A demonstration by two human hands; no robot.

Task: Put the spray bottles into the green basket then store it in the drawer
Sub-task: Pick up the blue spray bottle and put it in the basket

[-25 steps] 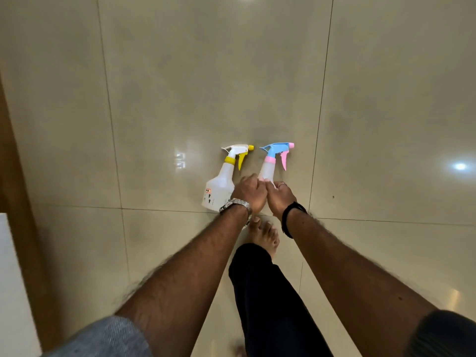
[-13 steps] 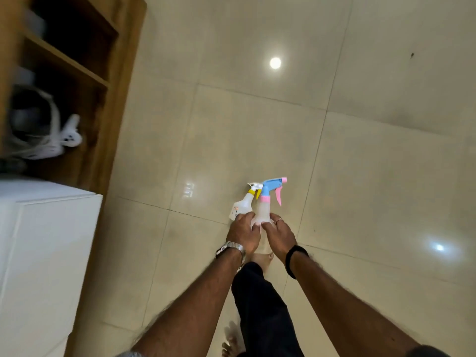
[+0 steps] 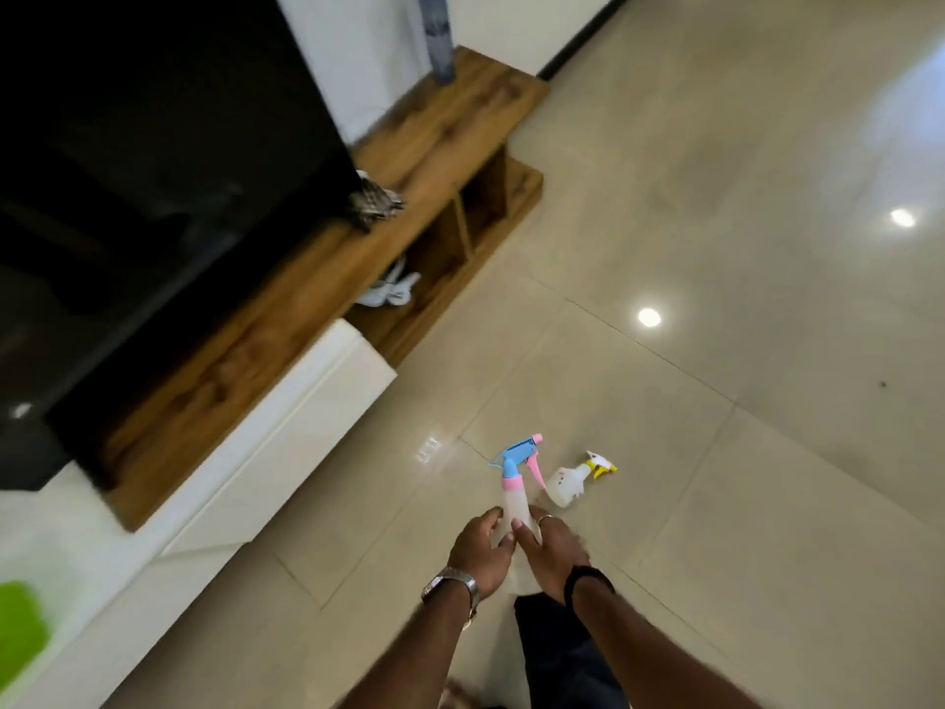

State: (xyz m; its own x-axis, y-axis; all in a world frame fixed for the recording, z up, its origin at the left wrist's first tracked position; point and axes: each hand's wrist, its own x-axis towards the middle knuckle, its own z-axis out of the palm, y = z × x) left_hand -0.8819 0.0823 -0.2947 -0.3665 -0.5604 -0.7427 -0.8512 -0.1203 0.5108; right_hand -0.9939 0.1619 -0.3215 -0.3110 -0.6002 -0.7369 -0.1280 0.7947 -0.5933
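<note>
Both hands hold the spray bottle with the blue and pink head (image 3: 515,483) upright above the floor. My left hand (image 3: 480,547), with a watch on the wrist, wraps its lower left side. On the bottle's right side my right hand (image 3: 555,550) grips it too. The white spray bottle with the yellow nozzle (image 3: 568,482) lies on its side on the tiles just beyond my right hand, untouched. A blurred patch of the green basket (image 3: 20,634) shows at the far left edge on the white cabinet top.
A long wooden TV unit (image 3: 307,299) with open cubbies runs along the left, holding a dark screen (image 3: 143,161) and white cloth in one cubby. A white cabinet (image 3: 286,427) stands in front of it. Glossy tiled floor (image 3: 716,248) spreads to the right.
My left hand has let go of the white bottle, which now lies on the floor. Both hands now hold the blue and pink bottle, and the view has swung left toward the cabinet.
</note>
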